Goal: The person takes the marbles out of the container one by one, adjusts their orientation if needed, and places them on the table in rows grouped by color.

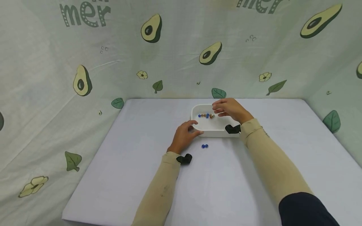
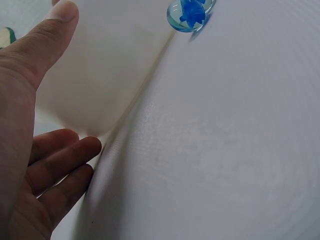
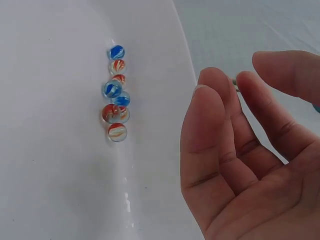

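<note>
The fingers (image 1: 195, 128) of the left hand (image 1: 184, 135) curl loosely against the near left corner of the shallow white plastic tray (image 1: 198, 108), thumb on the wall above and fingertips at its foot, which looks like a steadying hold that keeps the tray from sliding on the white cloth-covered table (image 1: 141, 157). The right hand (image 1: 230, 110) hovers over the tray's far right part, fingers relaxed and slightly bent, grasping nothing; the right wrist view shows the palm empty.

Just left of those right fingertips, a short row of small glass marbles with blue and orange swirls (image 1: 207, 115) lies in the tray, gathered where the floor meets the far wall. Two blue glass marbles (image 1: 205, 146) rest on the cloth outside the tray, just right of the left fingers and nearer the person.

Both forearms, in beige sleeves, reach forward; the left wrist lies low on the table, the right is raised over the tray rim.
</note>
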Demonstrator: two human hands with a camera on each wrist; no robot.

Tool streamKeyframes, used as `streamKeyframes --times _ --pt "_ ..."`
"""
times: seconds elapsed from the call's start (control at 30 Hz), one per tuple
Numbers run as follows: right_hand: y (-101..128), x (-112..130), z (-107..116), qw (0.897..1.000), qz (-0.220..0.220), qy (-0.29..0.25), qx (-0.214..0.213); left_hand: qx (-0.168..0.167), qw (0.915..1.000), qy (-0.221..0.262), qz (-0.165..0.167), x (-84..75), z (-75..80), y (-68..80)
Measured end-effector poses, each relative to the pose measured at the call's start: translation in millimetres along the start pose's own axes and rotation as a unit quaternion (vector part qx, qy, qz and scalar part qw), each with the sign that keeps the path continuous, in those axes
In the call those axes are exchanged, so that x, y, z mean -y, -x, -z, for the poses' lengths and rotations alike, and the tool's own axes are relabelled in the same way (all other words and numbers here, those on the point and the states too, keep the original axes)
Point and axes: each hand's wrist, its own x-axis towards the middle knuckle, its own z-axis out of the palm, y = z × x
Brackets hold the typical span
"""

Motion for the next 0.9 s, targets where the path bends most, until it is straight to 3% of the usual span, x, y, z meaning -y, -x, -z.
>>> streamKeyframes --times 0.3,0.63,0.9 --pt "-14.8 2.5 -3.5 1.000 -0.023 0.006 -0.015 -0.002 1.0000 0.001 -0.008 4.0 -1.6 -0.2" --pt "-29.1 2.8 0.4 0.996 -0.010 0.079 0.026 -0.009 0.9998 0.002 -0.016 6.3 -0.7 -2.3" --pt "-33.9 -11.1 -1.1 0.996 -0.007 0.078 0.040 -0.003 0.9999 -0.002 -0.015 7.9 -2.0 -2.8"
